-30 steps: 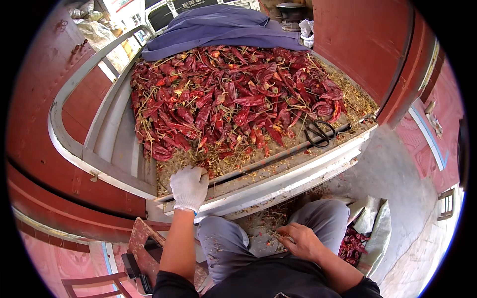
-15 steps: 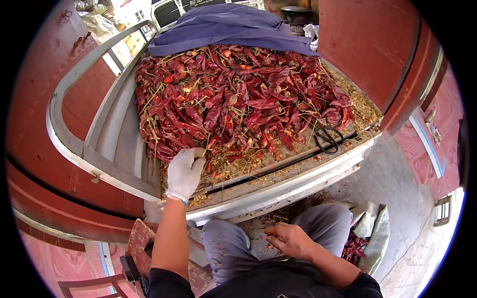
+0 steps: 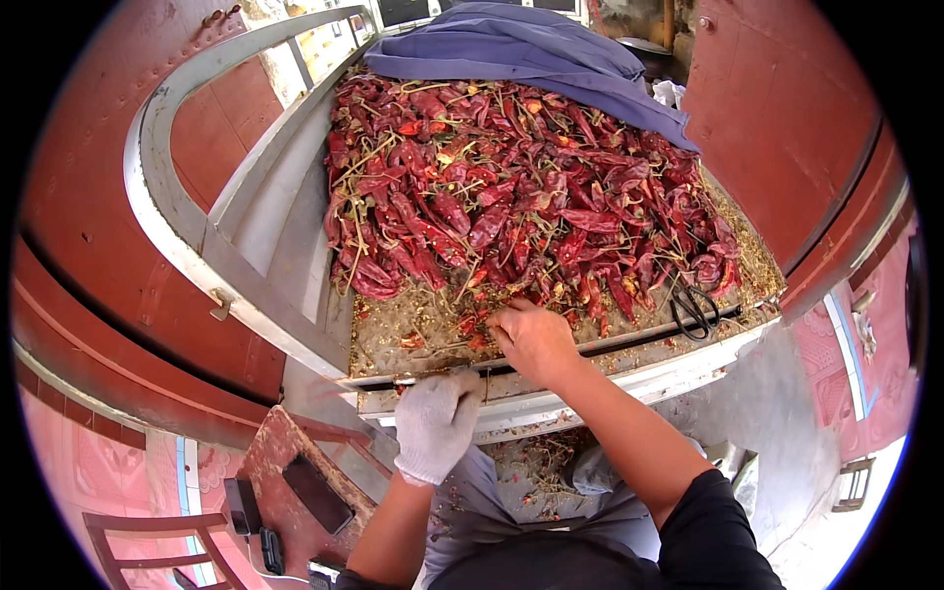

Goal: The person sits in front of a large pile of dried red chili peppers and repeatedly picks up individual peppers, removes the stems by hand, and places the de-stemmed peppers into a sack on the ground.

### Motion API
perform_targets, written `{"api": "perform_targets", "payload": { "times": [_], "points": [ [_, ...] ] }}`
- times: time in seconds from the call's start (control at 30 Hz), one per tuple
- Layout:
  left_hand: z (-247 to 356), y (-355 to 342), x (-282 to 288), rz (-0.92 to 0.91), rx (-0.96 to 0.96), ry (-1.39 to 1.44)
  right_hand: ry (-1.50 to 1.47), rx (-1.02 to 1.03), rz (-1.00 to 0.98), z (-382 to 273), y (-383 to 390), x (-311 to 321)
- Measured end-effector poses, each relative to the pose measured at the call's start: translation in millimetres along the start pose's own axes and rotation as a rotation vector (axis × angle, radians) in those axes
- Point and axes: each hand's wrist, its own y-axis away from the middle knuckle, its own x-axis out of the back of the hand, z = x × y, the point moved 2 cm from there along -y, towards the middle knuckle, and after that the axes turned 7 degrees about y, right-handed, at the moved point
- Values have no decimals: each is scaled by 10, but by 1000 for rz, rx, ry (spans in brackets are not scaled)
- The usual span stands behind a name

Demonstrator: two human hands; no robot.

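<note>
A broad heap of dried red chili peppers (image 3: 511, 187) with pale stems covers the metal bed (image 3: 295, 246) in front of me. My left hand (image 3: 438, 418), in a white knit glove, is at the bed's front edge with its fingers curled together. Whatever it may hold is too small to make out. My bare right hand (image 3: 536, 339) reaches over the edge, its fingertips pinched among the bits at the heap's near side. What lies between them is hidden. Black-handled scissors (image 3: 693, 313) rest near the right end of the edge.
A purple-blue cloth (image 3: 531, 49) covers the back of the heap. A curved metal rail (image 3: 162, 187) borders the left. Red metal doors (image 3: 796, 128) stand on both sides. At lower left, a worn red stool (image 3: 280, 442) carries a dark phone (image 3: 318, 492).
My left hand has drawn back from the peppers to the front edge. My right hand has risen from my lap to the near side of the heap. The view has shifted.
</note>
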Motion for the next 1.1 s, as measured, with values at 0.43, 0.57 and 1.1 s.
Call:
{"api": "perform_targets", "payload": {
  "times": [0.43, 0.57, 1.1],
  "points": [
    [-502, -775, -40, 29, -11, -364, 235, -66, -238, 66, -372, -184],
    [-423, -769, -23, 79, -7, -272, 191, -36, -186, 85, -341, -203],
    [-593, -744, -138, 227, 93, -109, -93, 26, 79, -47, -5, -210]
  ]
}}
